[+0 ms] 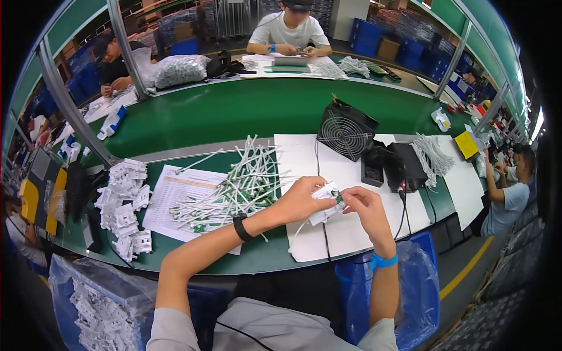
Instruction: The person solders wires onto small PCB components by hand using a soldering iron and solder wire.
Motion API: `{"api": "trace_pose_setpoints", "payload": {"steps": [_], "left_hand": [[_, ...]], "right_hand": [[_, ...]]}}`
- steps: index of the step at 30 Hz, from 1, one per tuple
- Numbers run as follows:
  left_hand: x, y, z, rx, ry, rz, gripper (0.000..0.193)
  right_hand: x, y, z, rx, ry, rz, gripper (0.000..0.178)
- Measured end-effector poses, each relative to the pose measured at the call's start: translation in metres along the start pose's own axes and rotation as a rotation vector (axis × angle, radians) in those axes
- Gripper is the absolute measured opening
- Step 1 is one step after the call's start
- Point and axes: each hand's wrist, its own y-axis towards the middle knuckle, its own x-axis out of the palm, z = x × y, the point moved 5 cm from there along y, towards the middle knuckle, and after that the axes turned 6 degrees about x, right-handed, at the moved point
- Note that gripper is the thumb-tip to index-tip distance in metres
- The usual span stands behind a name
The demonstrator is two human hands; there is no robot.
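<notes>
Over the white board, my left hand (303,200) grips a white plastic housing (323,217), its thumb across the top. My right hand (364,206) pinches at a small green circuit board (338,198) on the housing's right side; the fingertips partly cover it. A white cable (298,235) hangs down from the housing's lower left. Left of my hands lies a loose heap of white cables with green circuit boards (237,190), partly on a printed sheet (159,205). Farther left, white plastic housings (124,205) are piled on the green table.
A black fan (347,130) stands beyond my hands, with a black box (408,167) and a white cable bundle (433,157) to its right. Blue lined bins (424,275) flank me below; the left one holds white parts (102,316). A green conveyor belt (234,111) runs behind; other people sit around.
</notes>
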Motion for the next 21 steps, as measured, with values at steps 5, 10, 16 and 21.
{"api": "trace_pose_setpoints", "payload": {"steps": [5, 10, 16, 21], "left_hand": [[0.025, 0.027, -0.02, 0.111, 0.072, 0.083, 0.042], [0.055, 0.049, -0.035, 0.003, 0.137, 0.017, 0.051], [0.081, 0.043, -0.052, 0.304, 0.613, 0.096, 0.07], [0.079, 0.027, -0.052, 0.371, 0.82, 0.098, 0.063]], "right_hand": [[-0.026, -0.003, 0.022, -0.045, -0.06, 0.112, 0.023], [-0.07, 0.014, 0.053, 0.019, -0.035, 0.309, 0.027], [-0.083, 0.039, 0.081, 0.025, -0.192, 0.274, 0.027], [-0.076, 0.055, 0.079, 0.015, -0.217, 0.261, 0.023]]}}
